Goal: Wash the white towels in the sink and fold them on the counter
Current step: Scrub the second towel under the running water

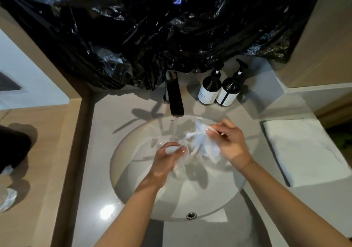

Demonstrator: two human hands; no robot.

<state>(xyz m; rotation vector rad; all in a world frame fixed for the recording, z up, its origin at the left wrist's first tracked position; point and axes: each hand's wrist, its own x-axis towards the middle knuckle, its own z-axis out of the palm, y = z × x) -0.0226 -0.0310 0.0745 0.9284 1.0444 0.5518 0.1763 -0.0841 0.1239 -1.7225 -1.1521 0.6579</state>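
Note:
A small wet white towel (200,142) hangs bunched over the round white sink (137,185), under the water that runs from the dark tap (175,98). My left hand (167,161) grips its lower left part with curled fingers. Higher up, my right hand (230,142) pinches its right edge. A second white towel (304,151) lies folded flat on the grey counter (95,151) to the right of the sink.
Two dark pump bottles (219,88) stand behind the sink on the right. Crumpled black plastic sheeting (152,37) hangs over the wall above the tap. A wooden ledge (38,142) borders the counter on the left.

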